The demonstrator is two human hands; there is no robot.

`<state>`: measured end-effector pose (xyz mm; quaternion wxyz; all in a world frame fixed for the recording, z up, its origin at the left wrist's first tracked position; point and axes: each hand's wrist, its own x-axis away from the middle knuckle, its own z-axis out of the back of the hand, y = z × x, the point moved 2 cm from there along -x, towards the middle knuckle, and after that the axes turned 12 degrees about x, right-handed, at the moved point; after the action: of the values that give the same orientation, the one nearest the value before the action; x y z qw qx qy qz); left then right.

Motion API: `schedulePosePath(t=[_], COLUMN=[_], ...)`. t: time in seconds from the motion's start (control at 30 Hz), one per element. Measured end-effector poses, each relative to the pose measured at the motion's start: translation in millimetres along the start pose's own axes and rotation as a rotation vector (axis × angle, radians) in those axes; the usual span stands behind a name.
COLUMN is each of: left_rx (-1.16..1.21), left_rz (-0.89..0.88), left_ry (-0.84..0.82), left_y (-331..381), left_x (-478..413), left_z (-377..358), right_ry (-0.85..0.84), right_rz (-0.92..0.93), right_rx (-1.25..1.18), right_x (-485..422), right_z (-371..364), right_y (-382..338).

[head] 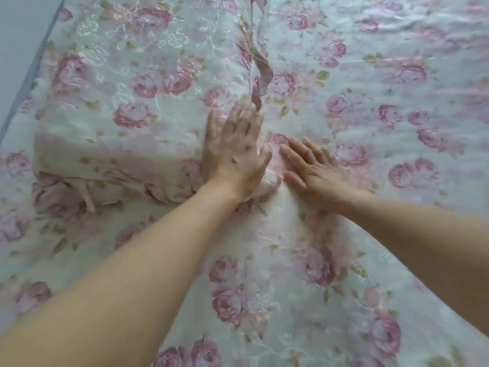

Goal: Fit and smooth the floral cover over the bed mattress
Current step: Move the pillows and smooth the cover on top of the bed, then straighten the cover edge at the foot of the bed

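Observation:
The floral cover (370, 107), white with pink roses, fills nearly the whole view and lies spread over the bed. My left hand (235, 149) presses flat on it near the middle, fingers apart; a sheer embroidered layer veils its fingertips. My right hand (312, 168) lies flat beside it, fingers spread and pointing up-left, a small bunch of fabric between the two hands. A folded ridge of the cover (111, 165) runs left from my left wrist. A frilled pink hem (260, 72) runs from the top edge down to my left fingertips.
A sheer embroidered overlay (137, 49) covers the upper-left part of the bed. Its edge meets a pale grey-blue surface (18, 38) at the top left corner. Light wrinkles (412, 25) mark the cover at the upper right.

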<state>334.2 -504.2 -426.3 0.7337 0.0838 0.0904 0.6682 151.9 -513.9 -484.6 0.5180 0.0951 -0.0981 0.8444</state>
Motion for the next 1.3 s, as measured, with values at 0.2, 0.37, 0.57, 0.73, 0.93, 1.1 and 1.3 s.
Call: schedulePosePath(t=[0.2, 0.37, 0.57, 0.73, 0.93, 1.1, 1.3], left_rx=[0.099, 0.12, 0.126, 0.153, 0.205, 0.252, 0.166], left_rz=[-0.012, 0.098, 0.079, 0.078, -0.011, -0.194, -0.402], left_ry=[-0.345, -0.336, -0.384, -0.355, -0.226, -0.303, -0.367], left_y=[88, 150, 191, 223, 245, 249, 251], left_x=[88, 129, 175, 214, 259, 299, 338], left_z=[-76, -93, -95, -96, -92, -85, -75], right_ry=[0.036, -0.046, -0.066, 0.04, 0.171, 0.238, 0.212], right_rz=[-0.009, 0.037, 0.153, 0.113, 0.198, 0.358, 0.51], right_rx=[0.073, 0.116, 0.122, 0.142, 0.187, 0.22, 0.319], right_x=[97, 141, 210, 266, 337, 381, 419], right_z=[-30, -39, -56, -63, -71, -74, -86], right_y=[24, 47, 76, 79, 66, 57, 55])
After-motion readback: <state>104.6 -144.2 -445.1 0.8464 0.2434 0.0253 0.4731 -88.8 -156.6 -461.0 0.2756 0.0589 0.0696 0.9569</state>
